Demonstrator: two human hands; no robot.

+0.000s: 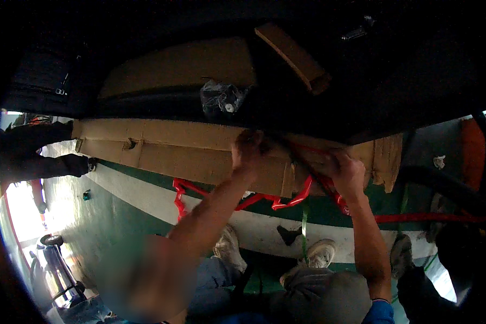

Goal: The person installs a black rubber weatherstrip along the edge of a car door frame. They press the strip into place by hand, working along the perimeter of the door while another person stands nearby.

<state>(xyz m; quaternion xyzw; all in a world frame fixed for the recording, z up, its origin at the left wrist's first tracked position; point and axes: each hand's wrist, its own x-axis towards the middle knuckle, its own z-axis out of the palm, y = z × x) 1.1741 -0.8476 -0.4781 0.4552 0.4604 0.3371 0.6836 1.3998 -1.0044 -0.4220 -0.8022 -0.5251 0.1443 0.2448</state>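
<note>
Two hands worked at the cardboard's edge

The cardboard (183, 156) lay as a long, creased strip along the near side of a dark recess (329, 116), above the green floor (121, 208) and its white stripe (140, 191). The left hand (248, 150) was at its far edge, the fingers curled; one could not tell whether that grip was closed on anything. The right hand (345, 170) was farther right, its fingers bent down at a red-and-black piece (337, 198) that slanted across the cardboard toward the person. Whether this grip held the piece or merely touched it could not be told.

A bent red strip (276, 205) zigzagged along the near edge of the cardboard, partly hidden by the left forearm. A red bar (426, 218) ran off to the right, above the stripe.

Inside the recess were a clear plastic bag (218, 97), a brown panel (183, 65) behind it and a narrow brown box (291, 56) lying aslant. A green band (304, 232) crossed the stripe beside a small dark wedge (290, 235), near the person's right shoe (322, 252). At the left stood another person's dark-trousered legs (43, 164); a wheeled thing (60, 267) was below them, too blurred to name.
</note>
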